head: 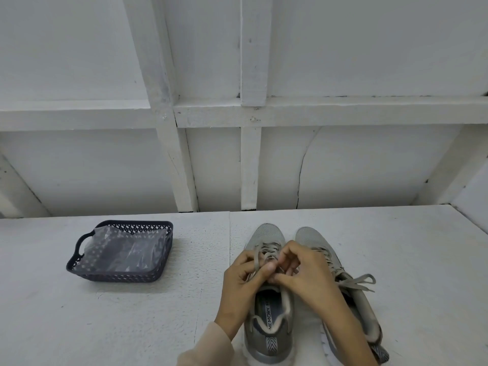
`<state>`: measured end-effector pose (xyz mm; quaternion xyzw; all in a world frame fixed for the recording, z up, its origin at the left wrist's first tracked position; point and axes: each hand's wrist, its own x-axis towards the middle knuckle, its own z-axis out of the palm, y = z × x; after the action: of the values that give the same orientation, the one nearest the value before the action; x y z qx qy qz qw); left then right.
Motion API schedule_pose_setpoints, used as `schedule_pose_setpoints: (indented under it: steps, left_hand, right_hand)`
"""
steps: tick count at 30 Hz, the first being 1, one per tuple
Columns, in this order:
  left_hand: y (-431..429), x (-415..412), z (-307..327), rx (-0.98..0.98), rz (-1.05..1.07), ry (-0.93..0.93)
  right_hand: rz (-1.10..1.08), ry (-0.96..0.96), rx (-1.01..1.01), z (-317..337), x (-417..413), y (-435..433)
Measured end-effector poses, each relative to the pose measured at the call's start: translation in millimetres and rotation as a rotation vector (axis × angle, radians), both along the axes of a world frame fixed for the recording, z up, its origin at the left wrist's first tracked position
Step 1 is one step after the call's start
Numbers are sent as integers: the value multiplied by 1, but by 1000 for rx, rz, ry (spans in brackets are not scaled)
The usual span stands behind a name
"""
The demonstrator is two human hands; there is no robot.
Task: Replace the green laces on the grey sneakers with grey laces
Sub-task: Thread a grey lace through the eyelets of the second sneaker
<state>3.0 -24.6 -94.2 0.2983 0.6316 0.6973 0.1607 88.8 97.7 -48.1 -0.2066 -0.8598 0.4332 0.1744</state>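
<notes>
Two grey sneakers [266, 232] side by side on the white counter [132, 313], toes pointing away. Both hands close together over the left sneaker [269, 336]. There the left hand [239, 283] curled round its grey lace [268, 247], the right hand [303, 270] pinching the same lace, fingertips [270, 268] touching. On the right sneaker [309, 237], a grey bow [356, 282] tied. Well apart to the left, a dark basket [79, 268] holding a clear plastic bag [126, 249].

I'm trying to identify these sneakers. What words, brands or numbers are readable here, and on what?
"MEMORY F": on the insole of the sneaker whose lace the left hand and right hand pinch; further letters hidden.
Heel tab: pattern only.
Basket and its plastic bag: nothing readable.
</notes>
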Motion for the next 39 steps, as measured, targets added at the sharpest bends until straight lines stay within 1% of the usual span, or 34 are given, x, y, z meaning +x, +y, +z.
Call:
schedule_pose_setpoints:
  steps: [6, 11, 15, 18, 20, 22, 24, 28, 30, 32, 34, 37, 39]
  left_hand:
    - [-12, 3, -10, -24, 79, 83]
    - [-16, 7, -13, -19, 122, 102]
    - [-21, 3, -23, -41, 124, 201]
    - [-24, 0, -27, -47, 219, 353]
    - [-25, 0, -24, -15, 255, 404]
    - [-25, 0, -22, -27, 257, 451]
    - [-25, 1, -22, -88, 232, 495]
    - [-18, 1, -17, -318, 231, 628]
    - [-13, 1, -13, -345, 256, 663]
    - [-12, 1, -6, -316, 246, 588]
    - [-13, 1, -1, -234, 187, 469]
    - [-20, 3, 13, -111, 105, 295]
    - [-26, 4, 26, -52, 28, 221]
  right_hand:
    - [-8, 11, 232, -22, -1, -5]
    - [-9, 80, 279, -27, 4, -8]
    - [-30, 85, 224, -28, 10, -6]
    - [-43, 44, 145, -24, 14, -4]
    - [-45, 28, 109, -23, 15, -4]
    - [-46, 23, 70, -21, 15, -4]
    - [-33, 8, 45, -19, 16, -4]
    - [0, -15, -31, -14, 18, -2]
    - [2, -11, -63, -12, 21, -2]
    - [11, -7, -115, -9, 24, -3]
    - [32, 14, -229, -6, 29, -3]
    - [16, 105, -371, 3, 34, -6]
    - [0, 175, -433, 15, 37, -10]
